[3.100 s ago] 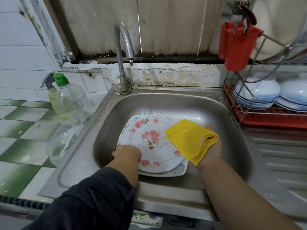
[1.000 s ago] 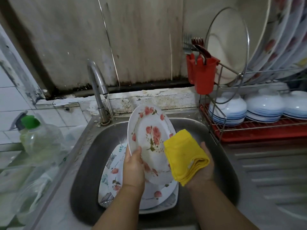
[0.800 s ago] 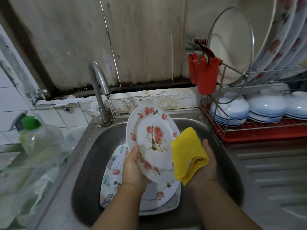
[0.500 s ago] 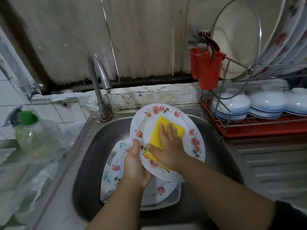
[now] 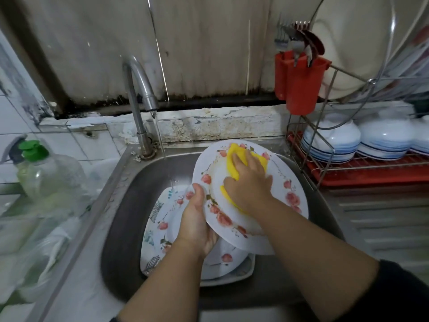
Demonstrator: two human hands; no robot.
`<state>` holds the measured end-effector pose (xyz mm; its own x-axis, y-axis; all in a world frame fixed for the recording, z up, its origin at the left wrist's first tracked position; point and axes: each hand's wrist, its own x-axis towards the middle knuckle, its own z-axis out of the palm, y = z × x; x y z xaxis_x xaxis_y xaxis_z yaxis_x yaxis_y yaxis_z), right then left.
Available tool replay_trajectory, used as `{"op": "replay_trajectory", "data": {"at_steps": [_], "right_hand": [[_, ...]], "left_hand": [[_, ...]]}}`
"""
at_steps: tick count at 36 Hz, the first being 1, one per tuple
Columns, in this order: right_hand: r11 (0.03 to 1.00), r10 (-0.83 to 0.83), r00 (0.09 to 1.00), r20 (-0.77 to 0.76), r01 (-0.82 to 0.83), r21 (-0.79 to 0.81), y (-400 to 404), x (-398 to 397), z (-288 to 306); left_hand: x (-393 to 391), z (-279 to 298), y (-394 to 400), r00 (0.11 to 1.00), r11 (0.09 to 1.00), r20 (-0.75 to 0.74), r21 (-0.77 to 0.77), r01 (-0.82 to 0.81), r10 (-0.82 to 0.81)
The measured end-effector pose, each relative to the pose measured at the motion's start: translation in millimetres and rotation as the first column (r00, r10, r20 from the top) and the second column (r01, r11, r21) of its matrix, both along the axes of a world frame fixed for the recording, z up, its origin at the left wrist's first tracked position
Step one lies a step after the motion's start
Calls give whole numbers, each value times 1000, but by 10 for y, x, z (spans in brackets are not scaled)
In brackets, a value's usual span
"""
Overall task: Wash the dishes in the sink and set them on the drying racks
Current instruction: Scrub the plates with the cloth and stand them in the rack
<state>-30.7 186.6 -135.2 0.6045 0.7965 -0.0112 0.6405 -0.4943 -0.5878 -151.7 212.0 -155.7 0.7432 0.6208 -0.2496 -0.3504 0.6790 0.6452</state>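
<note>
My left hand [image 5: 197, 219] grips the lower left rim of a white plate with pink roses [image 5: 285, 182], holding it tilted above the steel sink [image 5: 120, 228]. My right hand [image 5: 249, 182] presses a folded yellow cloth [image 5: 234, 152] flat against the plate's face, near its upper middle. Under the held plate, more flowered plates [image 5: 162, 217] lie stacked in the sink basin. The tap [image 5: 139, 89] runs a thin stream of water into the sink, just left of the held plate.
A wire drying rack [image 5: 348, 168] with a red tray stands right of the sink, holding upturned blue-striped bowls [image 5: 332, 138] and upright plates above. A red cutlery holder [image 5: 299, 84] hangs on its left end. A green-capped soap bottle [image 5: 46, 173] stands at the left.
I lifted the rose plate out of the sink with my left hand and tilted it up. My right hand brought the yellow cloth onto its face and slid it toward the upper rim.
</note>
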Motion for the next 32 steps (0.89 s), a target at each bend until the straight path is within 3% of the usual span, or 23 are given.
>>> {"op": "replay_trajectory", "data": {"at_steps": [3,7,10,12,16,19,22,26,29,32], "right_hand": [[999,34,999,15,-35,28,2,-60,26],[909,379,908,180,-401,110,-263,-217,-34],[854,508,848,154,-519,43,-508,-116,-70],[820,572,805,156,-566,-86,-666,28,-90],[800,539,822,185,-430,-420,-887,335,-39],[837,413,870,269,-245,-490,-893,541,12],[906,238,909,343,-80,-415,-691,684,67],[995,-32,990,135,44,-87,-246,665,157],[993,66,998,8,-67,93,-39,348,139],[929,352,920,171,-366,57,-118,-41,4]], "left_hand": [[10,16,1,1000,1000,-17,26,-12,12],[-8,34,-4,999,998,3,-27,-52,52],[-20,55,-8,998,997,-8,-46,-64,64],[-26,48,-8,996,996,-32,-19,-88,87],[-28,47,-25,992,992,-32,33,-123,124],[-40,73,-36,992,991,-18,48,-122,123],[-58,80,-32,995,993,-13,64,-95,96],[-51,49,-17,999,997,8,54,-46,45],[-48,45,2,1000,999,12,22,-24,24],[-42,58,16,999,999,15,11,-36,36]]}}
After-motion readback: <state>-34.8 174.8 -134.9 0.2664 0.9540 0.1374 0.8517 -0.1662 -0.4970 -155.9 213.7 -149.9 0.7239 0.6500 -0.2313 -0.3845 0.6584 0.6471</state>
